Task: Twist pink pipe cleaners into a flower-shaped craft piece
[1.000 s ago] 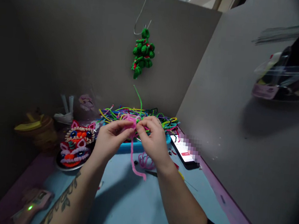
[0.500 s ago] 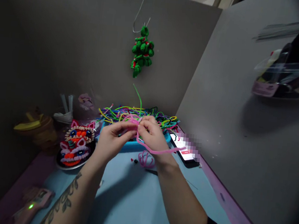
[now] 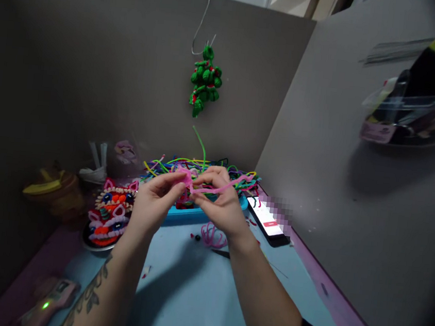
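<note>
Both my hands are raised over the front of a blue tray, working on pink pipe cleaners (image 3: pixel 189 179). My left hand (image 3: pixel 156 198) pinches the bent pink bundle between thumb and fingers. At the bundle's right side, my right hand (image 3: pixel 219 199) has its thumb and fingertips closed on the pink stem, whose loose end runs up to the right across the hand. Below them on the table lies a coil of pink pipe cleaner (image 3: pixel 213 235), beside small black and red beads (image 3: pixel 197 237) and a dark-handled tool (image 3: pixel 221 253).
The blue tray (image 3: pixel 188 216) holds many coloured pipe cleaners. Left stand a bowl of fuzzy animal faces (image 3: pixel 108 219) and a brown pot (image 3: pixel 55 192). A lit phone (image 3: pixel 268 221) lies right. A green ornament (image 3: pixel 206 81) hangs behind; a clear bin (image 3: pixel 408 121) hangs right.
The loose pink end has swung from low right to up right across my right hand. My left hand has shifted slightly left, and my right fingers have spread more.
</note>
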### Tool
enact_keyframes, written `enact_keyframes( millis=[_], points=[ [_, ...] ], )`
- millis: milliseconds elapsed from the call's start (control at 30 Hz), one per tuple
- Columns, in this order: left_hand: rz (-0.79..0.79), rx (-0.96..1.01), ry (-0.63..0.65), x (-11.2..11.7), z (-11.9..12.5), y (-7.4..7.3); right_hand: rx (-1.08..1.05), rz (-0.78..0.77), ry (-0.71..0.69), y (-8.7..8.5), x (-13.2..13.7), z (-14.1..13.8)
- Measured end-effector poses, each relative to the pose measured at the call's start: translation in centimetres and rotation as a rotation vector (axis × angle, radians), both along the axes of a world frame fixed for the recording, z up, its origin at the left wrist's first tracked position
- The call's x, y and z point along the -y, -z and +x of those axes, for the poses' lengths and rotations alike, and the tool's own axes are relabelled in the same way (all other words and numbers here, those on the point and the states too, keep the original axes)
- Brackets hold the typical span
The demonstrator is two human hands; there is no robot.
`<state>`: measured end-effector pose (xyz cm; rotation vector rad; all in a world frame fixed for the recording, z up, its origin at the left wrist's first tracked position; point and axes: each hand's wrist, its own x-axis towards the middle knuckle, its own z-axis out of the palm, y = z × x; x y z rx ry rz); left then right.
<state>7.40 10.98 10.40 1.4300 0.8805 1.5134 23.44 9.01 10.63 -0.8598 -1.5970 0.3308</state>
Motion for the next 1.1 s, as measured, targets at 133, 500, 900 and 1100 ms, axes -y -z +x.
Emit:
enact_keyframes(
  millis=[133, 500, 900, 1100],
  points=[
    [0.035, -0.019, -0.009, -0.1, 0.3, 0.3, 0.046, 0.044, 0.114, 0.0, 0.4, -0.6],
    [0.032, -0.005, -0.070, -0.5, 0.3, 0.4, 0.222, 0.104, 0.093, 0.1, 0.5, -0.4],
    [0.081, -0.186, 0.195, 0.3, -0.7, -0.4, -0.125, -0.061, 0.067, 0.4, -0.9, 0.8],
    [0.179, -0.320, 0.236, -0.2, -1.7, -0.5, -0.068, -0.238, -0.094, 0.6, -1.3, 1.3]
  ],
)
